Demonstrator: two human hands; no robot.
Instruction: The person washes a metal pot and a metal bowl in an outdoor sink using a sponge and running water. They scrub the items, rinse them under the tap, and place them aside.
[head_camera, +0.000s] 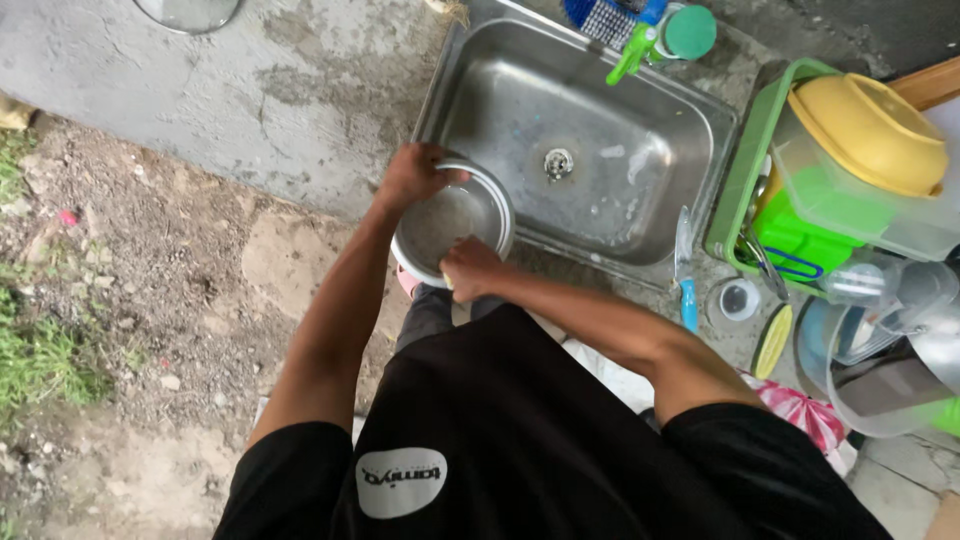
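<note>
From the head camera, looking straight down, a rectangular stainless-steel sink (590, 150) sits sunk in a rough grey concrete table (250, 90); its walls are dull and streaked, with a round drain in the middle of the floor. Over its near-left corner is a round metal bowl (452, 222) with a thin pale rim and a wet, greyish inside.

The left hand (412, 175) is curled over the far-left rim of the bowl, thumb on the inside and fingers wrapped beneath, so it is closed on the rim and bears the bowl. The right hand (470, 268) is bunched at the near rim, fingers folded inward and pressing on the bowl's inner wall; a bit of yellow shows under it, but whether it grips a sponge there cannot be told.

Right of the sink, a blue-handled knife (686, 270) lies on the table, just beside a small round lid (737, 299). Further right stands a green plastic rack (760, 160) with a clear box and a domed yellow bowl (868, 130) turned over on top. Clear plastic jugs (890, 330) crowd the right edge below the rack. At the far rim of the sink lie a blue brush (600, 18) and a green spray nozzle (634, 52) beside a round teal lid (690, 32).

On the left, the ground (130, 300) is bare, pebbly dirt with grass at the edge.
</note>
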